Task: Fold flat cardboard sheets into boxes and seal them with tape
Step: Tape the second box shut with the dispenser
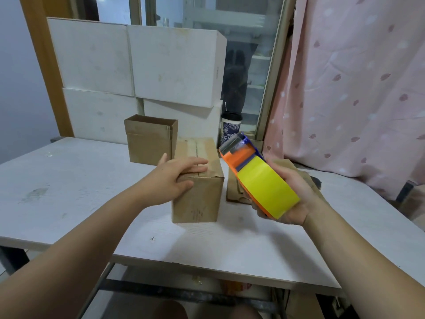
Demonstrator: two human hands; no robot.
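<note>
Your closed cardboard box [197, 180] stands in the middle of the white table [80, 180]. It is plain brown corrugated board, upright and squarish, with its top flaps meeting at a centre seam and some dark print low on the near face. Your left hand [177, 178] lies over its near top edge, fingers straight and flat across the flaps, gripping nothing. Your right hand [289, 194] is wrapped from beneath round the tape dispenser [243, 157], held in the air just right of the box. The dispenser is glossy orange plastic with a blue guard and a grey blade end, and carries a broad roll of yellow tape [269, 189]. Flat cardboard sheets [233, 192] lie on the table below it. Behind the closed box stands an open-topped box [149, 139] of the same brown board.
</note>
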